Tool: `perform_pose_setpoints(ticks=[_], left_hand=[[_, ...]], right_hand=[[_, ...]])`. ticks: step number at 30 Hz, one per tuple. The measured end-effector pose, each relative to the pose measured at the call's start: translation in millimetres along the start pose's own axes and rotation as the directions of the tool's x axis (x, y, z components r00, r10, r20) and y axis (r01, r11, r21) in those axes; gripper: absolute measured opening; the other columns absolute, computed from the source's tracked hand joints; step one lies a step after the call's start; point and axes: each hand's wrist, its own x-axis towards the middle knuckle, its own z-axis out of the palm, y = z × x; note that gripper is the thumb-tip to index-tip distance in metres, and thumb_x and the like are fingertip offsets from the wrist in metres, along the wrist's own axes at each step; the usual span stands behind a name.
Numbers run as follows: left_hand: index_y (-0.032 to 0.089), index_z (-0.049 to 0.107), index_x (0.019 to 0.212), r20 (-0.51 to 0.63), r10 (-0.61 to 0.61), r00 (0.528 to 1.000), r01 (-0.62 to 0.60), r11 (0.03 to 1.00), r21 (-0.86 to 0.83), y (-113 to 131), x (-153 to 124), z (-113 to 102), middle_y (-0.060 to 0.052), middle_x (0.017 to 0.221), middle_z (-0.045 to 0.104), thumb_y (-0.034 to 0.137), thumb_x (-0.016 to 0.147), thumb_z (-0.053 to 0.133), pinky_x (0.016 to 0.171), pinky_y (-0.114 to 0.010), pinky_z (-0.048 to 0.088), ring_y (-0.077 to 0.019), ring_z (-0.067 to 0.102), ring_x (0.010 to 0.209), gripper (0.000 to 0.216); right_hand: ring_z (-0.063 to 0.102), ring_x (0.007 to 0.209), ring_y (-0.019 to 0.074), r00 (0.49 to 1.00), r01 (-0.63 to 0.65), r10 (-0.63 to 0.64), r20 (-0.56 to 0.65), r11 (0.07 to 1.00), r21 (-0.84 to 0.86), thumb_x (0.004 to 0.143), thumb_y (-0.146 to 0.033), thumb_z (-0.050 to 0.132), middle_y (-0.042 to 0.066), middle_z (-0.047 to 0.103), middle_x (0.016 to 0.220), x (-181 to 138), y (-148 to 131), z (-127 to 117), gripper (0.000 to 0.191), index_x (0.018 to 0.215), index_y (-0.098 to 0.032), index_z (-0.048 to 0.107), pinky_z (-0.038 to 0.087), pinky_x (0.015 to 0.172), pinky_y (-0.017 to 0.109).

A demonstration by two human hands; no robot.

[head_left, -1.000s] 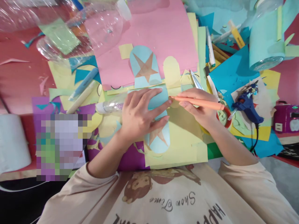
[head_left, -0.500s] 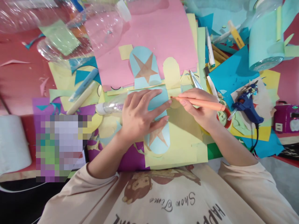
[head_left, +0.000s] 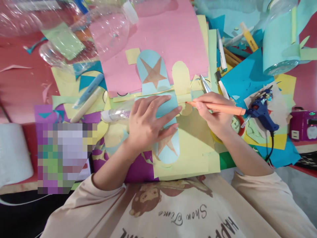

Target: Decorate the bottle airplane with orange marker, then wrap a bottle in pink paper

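Observation:
My right hand (head_left: 216, 114) grips an orange marker (head_left: 223, 108), its tip at the edge of a small pale yellow cutout (head_left: 184, 107). Spread flat, my left hand (head_left: 151, 120) presses on a light blue paper piece (head_left: 165, 104) lying beside that cutout. Below my left fingers shows a rounded blue cutout with an orange star (head_left: 167, 152), partly covered. Another blue cutout with a star (head_left: 153, 71) and a rounded yellow cutout (head_left: 181, 76) lie farther up. Pale yellow sheets (head_left: 195, 145) are underneath. Part of a clear bottle (head_left: 116, 115) runs behind my left hand.
A blue glue gun (head_left: 264, 112) rests on paper at the right, near a purple box (head_left: 303, 125). Scissors (head_left: 205, 84) lie above my right hand. Clear plastic bottles (head_left: 111, 29) lie upper left; a pale blue bottle (head_left: 281, 43) is upper right. Markers (head_left: 89, 89) and paper scraps surround the work.
My right hand has shifted slightly right with the orange marker, so its tip has moved right along the small yellow cutout. My left hand stays in place.

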Motion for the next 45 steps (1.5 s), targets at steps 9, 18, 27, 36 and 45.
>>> perform_pose_setpoints(ticks=[9,18,27,36,45], left_hand=[[0.031,0.064,0.118,0.002,-0.015,1.0,0.015,1.0,0.012,0.0,-0.5,0.5,-0.009,0.118,0.066,0.048,0.089,0.057,0.083,-0.038,0.047,-0.0248,0.061,0.107,0.035],[0.028,0.066,0.115,0.0,-0.022,1.0,0.022,1.0,-0.008,1.3,1.0,-0.8,-0.011,0.116,0.067,0.047,0.09,0.057,0.081,-0.039,0.047,-0.0265,0.062,0.105,0.033],[0.03,0.066,0.116,0.005,-0.035,0.999,0.035,0.999,-0.005,1.9,0.7,-1.0,-0.009,0.117,0.067,0.048,0.089,0.057,0.083,-0.039,0.048,-0.0261,0.062,0.107,0.034],[0.031,0.064,0.117,0.006,-0.05,0.999,0.05,0.998,-0.049,-2.2,-3.1,0.5,-0.007,0.124,0.066,0.045,0.091,0.056,0.089,-0.038,0.048,-0.0239,0.061,0.112,0.031],[0.033,0.064,0.116,0.046,-0.06,0.997,0.061,0.998,-0.007,-3.3,-1.7,0.2,-0.005,0.125,0.066,0.044,0.092,0.054,0.09,-0.036,0.048,-0.0218,0.063,0.113,0.028]], right_hand=[[0.063,0.064,0.0112,1.0,0.001,-0.001,-0.025,1.0,0.018,0.087,-0.019,0.063,-0.003,0.069,0.072,-0.9,1.8,-2.3,0.007,0.084,-0.023,0.068,0.052,0.059,0.026],[0.062,0.06,0.0114,0.997,0.032,-0.03,-0.071,0.999,0.03,0.088,-0.021,0.062,-0.003,0.067,0.068,-0.9,7.6,-1.3,0.009,0.081,-0.023,0.067,0.052,0.055,0.026],[0.063,0.061,0.0109,0.996,0.033,-0.032,-0.083,0.999,0.014,0.088,-0.022,0.062,-0.003,0.067,0.068,-1.1,7.2,-2.5,0.008,0.081,-0.024,0.066,0.052,0.054,0.025],[0.061,0.057,0.0112,0.98,0.081,-0.059,-0.189,0.991,0.11,0.088,-0.029,0.062,-0.003,0.067,0.067,-1.7,12.3,-1.9,0.011,0.082,-0.024,0.069,0.05,0.051,0.026],[0.069,0.065,0.0138,0.991,0.081,-0.077,-0.105,0.996,0.041,0.086,-0.025,0.063,0.001,0.076,0.086,-6.6,12.4,-8.2,0.015,0.099,-0.024,0.072,0.058,0.062,0.029]])
